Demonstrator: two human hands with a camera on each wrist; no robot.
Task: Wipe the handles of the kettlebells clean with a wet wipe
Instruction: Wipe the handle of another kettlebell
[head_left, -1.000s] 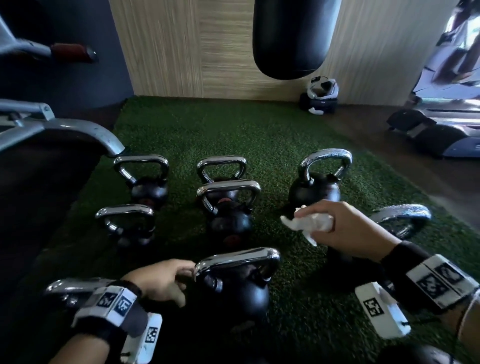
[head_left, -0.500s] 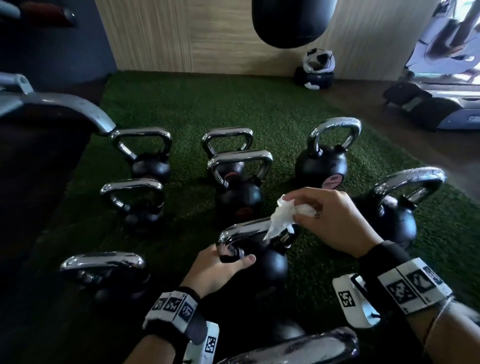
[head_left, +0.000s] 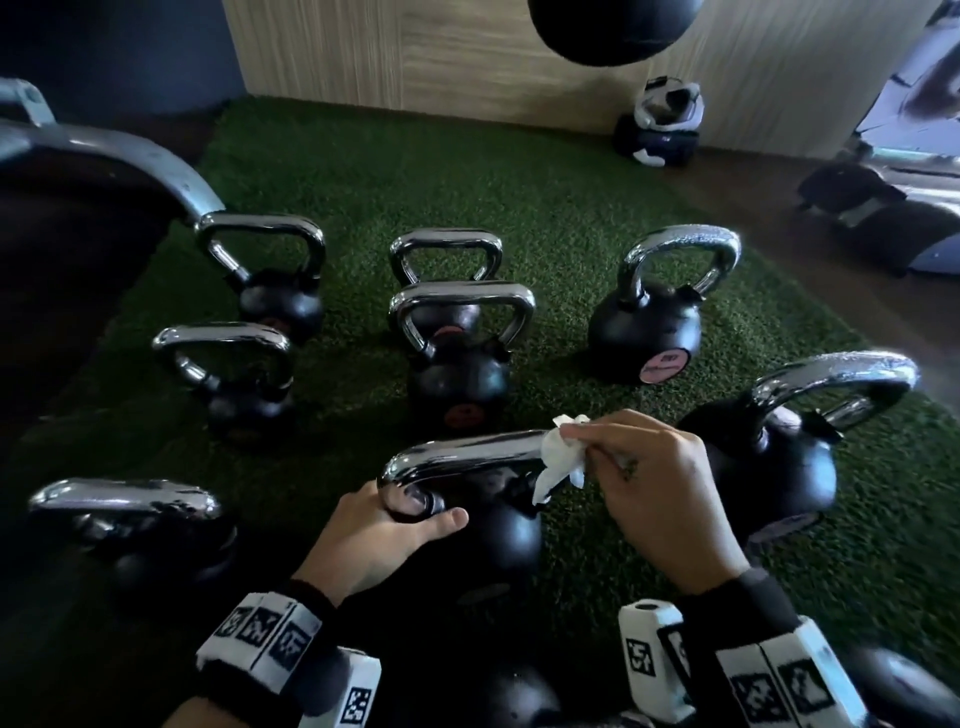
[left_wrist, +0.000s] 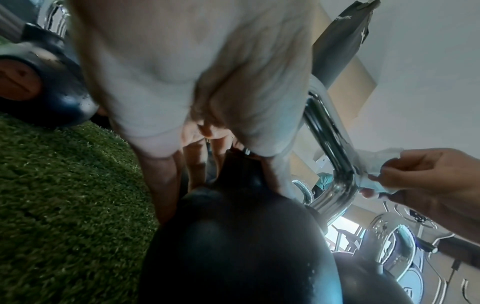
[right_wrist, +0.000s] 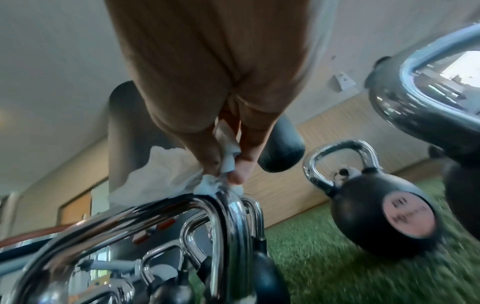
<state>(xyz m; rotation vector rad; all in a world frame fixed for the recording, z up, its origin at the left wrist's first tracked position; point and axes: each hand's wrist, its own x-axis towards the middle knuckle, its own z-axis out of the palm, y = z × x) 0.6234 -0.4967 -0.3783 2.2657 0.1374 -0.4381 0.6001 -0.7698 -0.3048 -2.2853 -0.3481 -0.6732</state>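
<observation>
a green artificial turf mat (head_left: 467, 171) covers the floor, bordered on the right by dark wood flooring (head_left: 779, 218). a pale wood-grain wall (head_left: 415, 52) stands at the back, a dark blue wall (head_left: 114, 47) to its left. a black punching bag (head_left: 613, 26) hangs overhead. daylight enters from the far right.

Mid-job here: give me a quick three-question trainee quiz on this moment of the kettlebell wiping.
1. True or false: the wet wipe touches the right end of the near kettlebell's handle.
2. Which hand steadies that handle at its left bend?
3. Multiple choice: the kettlebells stand on A) bare wood, B) green turf, C) a rack.

Key
1. True; the right hand pinches the wipe against the chrome.
2. The left hand, fingers wrapped around the bend.
3. B.
</observation>
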